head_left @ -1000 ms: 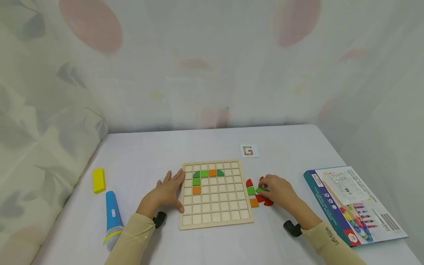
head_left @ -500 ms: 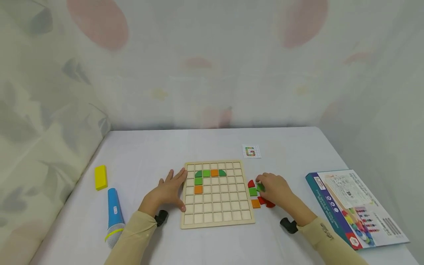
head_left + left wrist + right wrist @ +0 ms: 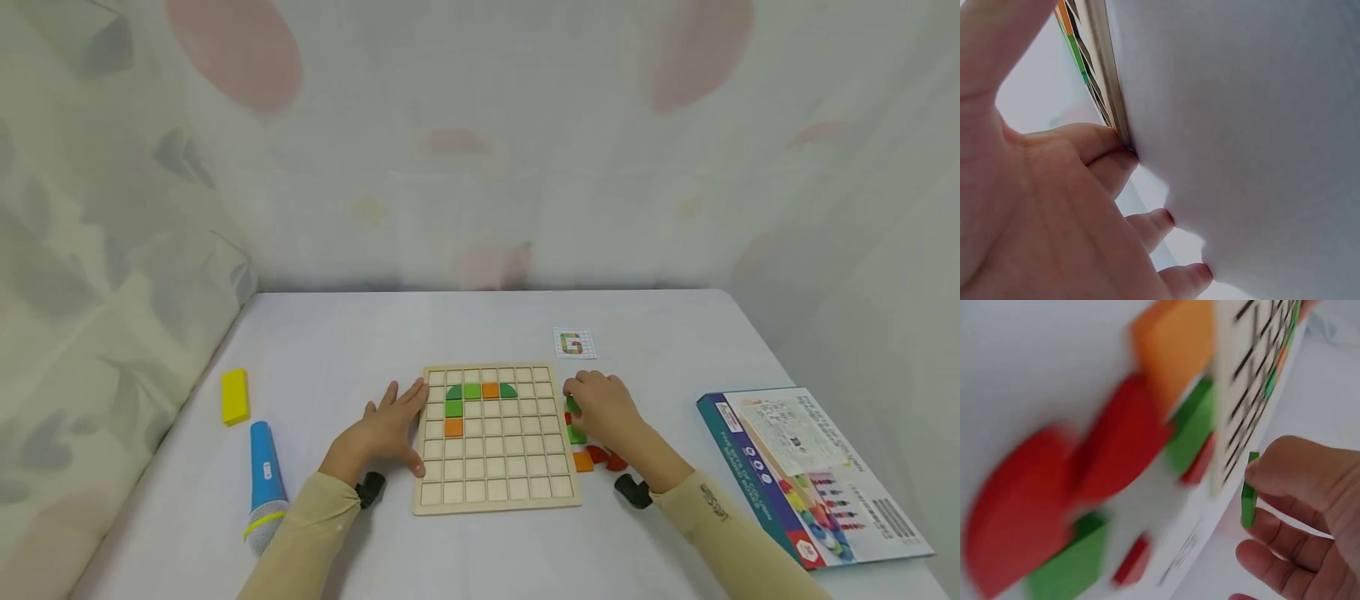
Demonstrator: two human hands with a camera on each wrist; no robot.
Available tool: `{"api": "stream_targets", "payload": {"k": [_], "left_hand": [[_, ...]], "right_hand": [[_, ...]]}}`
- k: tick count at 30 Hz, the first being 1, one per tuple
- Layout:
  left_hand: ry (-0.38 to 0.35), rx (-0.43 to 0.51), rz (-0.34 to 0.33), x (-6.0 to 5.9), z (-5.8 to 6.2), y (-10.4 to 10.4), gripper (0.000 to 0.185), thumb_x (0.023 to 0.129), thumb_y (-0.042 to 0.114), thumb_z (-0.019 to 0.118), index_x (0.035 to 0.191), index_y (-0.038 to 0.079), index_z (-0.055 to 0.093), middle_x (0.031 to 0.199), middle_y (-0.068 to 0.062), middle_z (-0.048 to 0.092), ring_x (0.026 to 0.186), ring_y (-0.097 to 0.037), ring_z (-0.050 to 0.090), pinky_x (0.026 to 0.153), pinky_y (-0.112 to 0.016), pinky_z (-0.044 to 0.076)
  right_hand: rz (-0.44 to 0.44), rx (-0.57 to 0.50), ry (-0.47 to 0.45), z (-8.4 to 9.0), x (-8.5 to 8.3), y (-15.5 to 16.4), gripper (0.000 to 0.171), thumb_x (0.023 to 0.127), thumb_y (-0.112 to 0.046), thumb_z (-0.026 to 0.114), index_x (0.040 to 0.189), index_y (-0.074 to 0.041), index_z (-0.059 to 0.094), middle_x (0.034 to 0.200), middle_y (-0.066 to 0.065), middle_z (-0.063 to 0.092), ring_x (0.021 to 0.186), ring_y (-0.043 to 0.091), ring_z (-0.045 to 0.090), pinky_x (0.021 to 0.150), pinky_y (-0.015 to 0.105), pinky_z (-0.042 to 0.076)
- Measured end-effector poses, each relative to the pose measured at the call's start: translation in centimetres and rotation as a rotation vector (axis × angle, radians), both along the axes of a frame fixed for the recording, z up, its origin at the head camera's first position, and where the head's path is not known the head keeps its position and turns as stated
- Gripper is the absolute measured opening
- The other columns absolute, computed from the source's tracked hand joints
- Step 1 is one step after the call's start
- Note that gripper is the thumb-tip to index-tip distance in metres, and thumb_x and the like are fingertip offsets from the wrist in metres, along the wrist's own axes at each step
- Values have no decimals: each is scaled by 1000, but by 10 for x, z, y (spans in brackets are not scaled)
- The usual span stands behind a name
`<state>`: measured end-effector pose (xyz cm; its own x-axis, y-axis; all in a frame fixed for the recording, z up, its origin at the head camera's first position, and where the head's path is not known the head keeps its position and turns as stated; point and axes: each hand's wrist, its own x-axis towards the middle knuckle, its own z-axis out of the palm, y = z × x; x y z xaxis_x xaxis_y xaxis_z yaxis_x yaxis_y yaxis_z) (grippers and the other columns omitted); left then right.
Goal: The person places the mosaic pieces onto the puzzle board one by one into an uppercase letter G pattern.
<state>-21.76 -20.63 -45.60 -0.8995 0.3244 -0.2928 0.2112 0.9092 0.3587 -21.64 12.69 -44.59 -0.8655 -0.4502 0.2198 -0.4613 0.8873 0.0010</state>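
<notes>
A wooden grid board (image 3: 495, 487) lies on the white table, with green and orange tiles (image 3: 472, 391) set in its upper left cells. My left hand (image 3: 386, 429) lies flat against the board's left edge (image 3: 1109, 94), fingers straight. My right hand (image 3: 600, 408) hovers at the board's right edge and pinches a thin green tile (image 3: 1249, 497) (image 3: 573, 405) between thumb and fingers. Loose tiles lie under and beside it: a green one (image 3: 576, 435), an orange one (image 3: 582, 461) (image 3: 1175, 347) and red curved ones (image 3: 607, 457) (image 3: 1119, 444).
A small pattern card (image 3: 575, 343) lies beyond the board. A game box (image 3: 813, 471) sits at the right table edge. A blue microphone (image 3: 264, 483) and a yellow block (image 3: 235, 397) lie at the left. A curtain hangs behind the table.
My right hand has lifted a green tile from the loose pile and moved up and left toward the board's right edge. The left hand has stayed in place.
</notes>
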Motion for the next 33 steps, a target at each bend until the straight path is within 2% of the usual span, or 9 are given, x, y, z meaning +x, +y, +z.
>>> {"api": "stream_targets", "payload": {"k": [7,14,17,22,33], "left_hand": [[-1,-8,5,0,-1,-1,133,37,43,85,144,15,12,150,-3,4,134,-39,-4,97,-67,6],[-9,-4,11,0,-2,1,132,37,44,85,144,16,12,150,-1,4,134,-39,-4,97,-67,6],[-10,6,7,1,0,1,131,38,43,84,144,15,12,150,-2,5,134,-39,-4,97,-67,6],[-10,15,-5,3,2,1,131,39,43,84,144,15,12,150,-3,4,134,-39,-5,96,-68,5],[-13,17,-12,0,0,-3,132,39,44,84,144,16,9,150,0,2,134,-38,-6,97,-67,4]], "right_hand": [[189,-39,-36,2,-2,-53,23,70,-21,70,91,-14,65,84,-4,60,72,10,50,61,27,42],[322,-20,-96,-2,11,-108,21,70,-19,68,91,-18,66,83,-8,58,72,8,50,62,25,43],[336,10,-122,-5,17,-122,21,72,-21,67,92,-20,66,84,-8,57,73,8,49,63,25,42],[327,35,-96,-9,22,-133,17,72,-24,68,89,-23,67,86,-9,58,76,8,50,61,25,41],[346,-9,-100,-12,23,-146,11,76,-21,68,86,-22,69,83,-9,57,75,9,51,57,22,37]]}}
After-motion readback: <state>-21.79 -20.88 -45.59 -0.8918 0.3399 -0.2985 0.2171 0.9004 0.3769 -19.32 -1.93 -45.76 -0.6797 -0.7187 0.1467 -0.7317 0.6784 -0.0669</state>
